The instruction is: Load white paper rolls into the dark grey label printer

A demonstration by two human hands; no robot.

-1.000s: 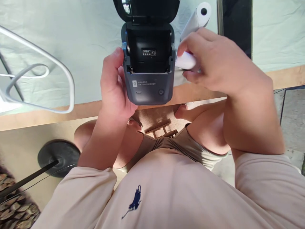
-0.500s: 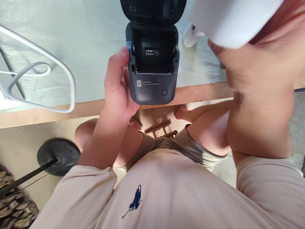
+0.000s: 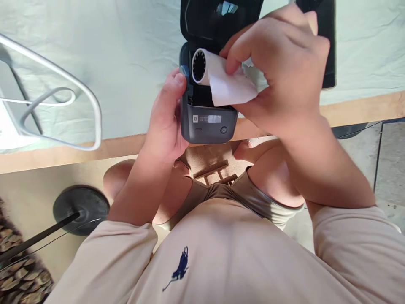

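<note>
A small dark grey label printer (image 3: 209, 128) is held near the table's front edge, its black lid (image 3: 211, 21) swung up. My left hand (image 3: 167, 114) grips the printer's left side, thumb near a blue latch. My right hand (image 3: 281, 71) is closed on a white paper roll (image 3: 217, 69), fingers pinching its loose end. The roll is tilted at the mouth of the printer's compartment, its ribbed black core facing left. Whether the roll touches the compartment floor cannot be seen; my right fingers hide its right end.
A white cable (image 3: 95, 99) loops at the table's left, beside a white device (image 3: 15, 114). A flat black object (image 3: 325, 42) lies beyond my right hand. Below left stands a round black base (image 3: 80, 209) with a pole. The table's wooden edge (image 3: 126, 147) runs across the view.
My right hand has come in from the upper right to the printer, bringing the paper roll over its compartment. The printer has shifted slightly right in view, still in my left hand.
</note>
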